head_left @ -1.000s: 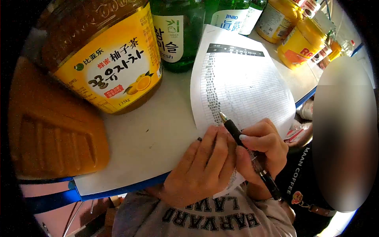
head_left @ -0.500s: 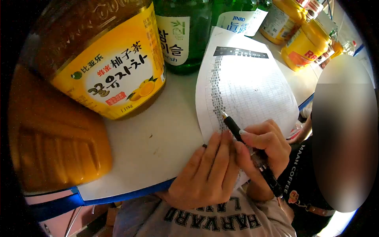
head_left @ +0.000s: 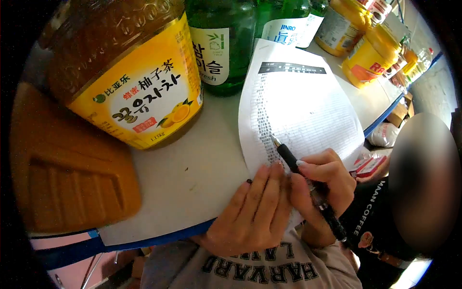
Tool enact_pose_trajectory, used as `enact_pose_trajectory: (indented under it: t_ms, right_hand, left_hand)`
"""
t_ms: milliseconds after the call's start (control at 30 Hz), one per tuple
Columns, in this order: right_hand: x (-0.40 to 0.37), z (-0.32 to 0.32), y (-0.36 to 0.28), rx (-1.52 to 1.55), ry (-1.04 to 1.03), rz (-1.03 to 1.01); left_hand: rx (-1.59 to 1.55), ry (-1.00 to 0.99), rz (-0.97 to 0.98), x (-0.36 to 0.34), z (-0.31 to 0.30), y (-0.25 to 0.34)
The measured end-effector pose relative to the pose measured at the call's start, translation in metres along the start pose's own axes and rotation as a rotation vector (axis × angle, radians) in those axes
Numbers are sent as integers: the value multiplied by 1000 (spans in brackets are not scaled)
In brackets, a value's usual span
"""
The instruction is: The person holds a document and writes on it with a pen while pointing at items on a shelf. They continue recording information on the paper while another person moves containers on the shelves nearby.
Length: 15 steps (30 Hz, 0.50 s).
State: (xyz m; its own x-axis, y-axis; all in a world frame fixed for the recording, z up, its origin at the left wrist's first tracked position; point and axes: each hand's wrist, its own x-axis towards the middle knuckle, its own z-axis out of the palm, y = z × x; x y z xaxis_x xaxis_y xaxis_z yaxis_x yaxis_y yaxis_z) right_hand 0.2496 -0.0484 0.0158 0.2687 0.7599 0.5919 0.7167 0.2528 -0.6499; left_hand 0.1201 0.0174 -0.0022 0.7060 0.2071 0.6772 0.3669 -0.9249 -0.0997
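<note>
A printed sheet with a table of rows (head_left: 308, 111) lies on the white tabletop (head_left: 192, 192), its top end leaning up against green bottles. My right hand (head_left: 325, 188) is closed round a black pen (head_left: 288, 156), whose tip is at the column of small print on the left side of the sheet. Flat on the lower left part of the paper rests my left hand (head_left: 255, 212), fingers stretched out and close beside the pen. Nothing shows in that hand.
A large jar with a yellow label (head_left: 144, 96) and an orange-brown container (head_left: 82, 183) stand at left. Green bottles (head_left: 226, 53) are behind the sheet. Yellow jars (head_left: 370, 58) stand at the back right. Another person in black (head_left: 370, 212) is at the right.
The view has shifted slightly. The other person at the right appears lower and farther right, showing more boxes and bags behind. Both hands and the pen keep nearly the same place on the sheet.
</note>
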Motion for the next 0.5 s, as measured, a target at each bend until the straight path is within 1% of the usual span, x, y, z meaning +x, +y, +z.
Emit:
enact_pose_trajectory:
  t_ms: [33, 133, 200, 267, 300, 333, 400, 433, 500]
  right_hand:
    - [-3, -5, 1, 130, -3, 71]
    - [8, -7, -11, 237, 193, 221]
    - [20, -20, -15, 182, 262, 241]
    - [32, -48, -5, 272, 146, 254]
    - [38, -54, -4, 290, 124, 191]
    - [45, -61, -9, 259, 71, 197]
    - [51, -59, -19, 103, 122, 274]
    - [55, -59, -15, 187, 140, 254]
    - [56, -50, -10, 249, 231, 288]
  left_hand:
    - [4, -5, 13, -1, 1, 0]
    - [-81, -48, 55, 2, -11, -2]
    - [-73, -33, 33, -1, -14, -1]
    - [-64, -4, 8, -1, -11, 1]
    - [-61, 15, -6, -2, -10, 2]
    - [-58, 32, -20, -2, -9, 3]
    - [-64, 39, -23, -2, -9, 3]
    - [-67, 43, -23, -1, -8, 3]
    - [-71, 28, -47, 0, -7, 5]
